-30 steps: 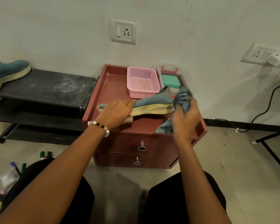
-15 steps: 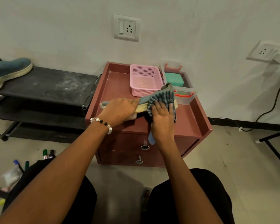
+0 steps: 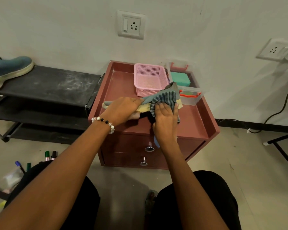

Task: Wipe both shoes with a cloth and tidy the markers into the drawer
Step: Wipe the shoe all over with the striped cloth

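A teal shoe with a cream sole (image 3: 145, 106) lies on its side on top of the maroon drawer cabinet (image 3: 196, 123). My left hand (image 3: 123, 109) grips it near the toe end. My right hand (image 3: 165, 120) presses a striped blue-grey cloth (image 3: 165, 98) flat against the shoe's heel half; the cloth's tail hangs below the hand. The second teal shoe (image 3: 8, 70) rests on the black rack at the far left. Several markers (image 3: 48, 155) lie on the floor at the lower left. Both drawers (image 3: 146, 156) are closed.
A pink basket (image 3: 148, 78) and clear boxes with red handles (image 3: 189, 97) stand at the back of the cabinet top, one holding a teal item (image 3: 179, 78). A black two-tier rack (image 3: 48, 87) stands left. A cable (image 3: 276, 112) and metal frame lie right.
My right hand brought the cloth from the shoe's right end onto its side and now presses it there. The left hand has kept its grip on the shoe.
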Motion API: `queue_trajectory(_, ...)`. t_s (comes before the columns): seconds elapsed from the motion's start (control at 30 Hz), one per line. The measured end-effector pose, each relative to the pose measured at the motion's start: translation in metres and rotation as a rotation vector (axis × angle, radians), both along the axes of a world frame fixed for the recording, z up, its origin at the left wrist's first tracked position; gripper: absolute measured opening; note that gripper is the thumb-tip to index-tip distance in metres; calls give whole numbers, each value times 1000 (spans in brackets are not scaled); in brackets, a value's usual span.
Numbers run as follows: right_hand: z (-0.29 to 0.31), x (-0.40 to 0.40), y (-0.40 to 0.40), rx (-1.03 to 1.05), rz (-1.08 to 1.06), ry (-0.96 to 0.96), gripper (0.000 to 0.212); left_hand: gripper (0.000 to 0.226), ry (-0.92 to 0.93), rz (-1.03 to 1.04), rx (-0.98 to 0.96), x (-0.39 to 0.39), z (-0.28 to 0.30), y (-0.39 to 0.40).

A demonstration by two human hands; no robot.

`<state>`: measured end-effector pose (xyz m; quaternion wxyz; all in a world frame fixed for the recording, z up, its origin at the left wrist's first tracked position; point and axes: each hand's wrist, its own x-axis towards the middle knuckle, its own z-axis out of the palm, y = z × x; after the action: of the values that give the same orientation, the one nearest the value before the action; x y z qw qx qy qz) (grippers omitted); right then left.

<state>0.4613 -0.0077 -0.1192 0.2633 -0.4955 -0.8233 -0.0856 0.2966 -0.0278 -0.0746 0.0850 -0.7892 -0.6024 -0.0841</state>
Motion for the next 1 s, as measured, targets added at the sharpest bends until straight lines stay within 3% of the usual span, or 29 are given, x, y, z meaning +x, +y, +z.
queue_trajectory(0.17,6,-14,-12,-208,173,242,53,52,-66,-15,-25,-4,0,0)
queue_trajectory(0.27,5,-5,-3,-114,263,153,53,52,-86,-13,-14,-4,1,-1)
queue_trajectory(0.37,4,3,9,30,57,18,51,52,-106,-5,-26,-3,3,-1)
queue_trajectory(0.47,6,-1,9,29,-81,52,46,54,-127,-14,-33,-2,3,-1)
queue_trajectory(0.63,12,-13,-21,-270,111,226,50,53,-154,-25,-15,-2,0,-2)
queue_trajectory(0.73,26,3,-19,-536,193,493,50,51,-173,-21,-31,-2,-1,-4)
queue_trajectory(0.83,50,19,-17,-928,75,913,43,46,-153,-11,-103,2,-9,-8)
queue_trajectory(1.0,70,51,-10,-1013,-210,1478,24,51,-142,29,-296,5,-26,-7)
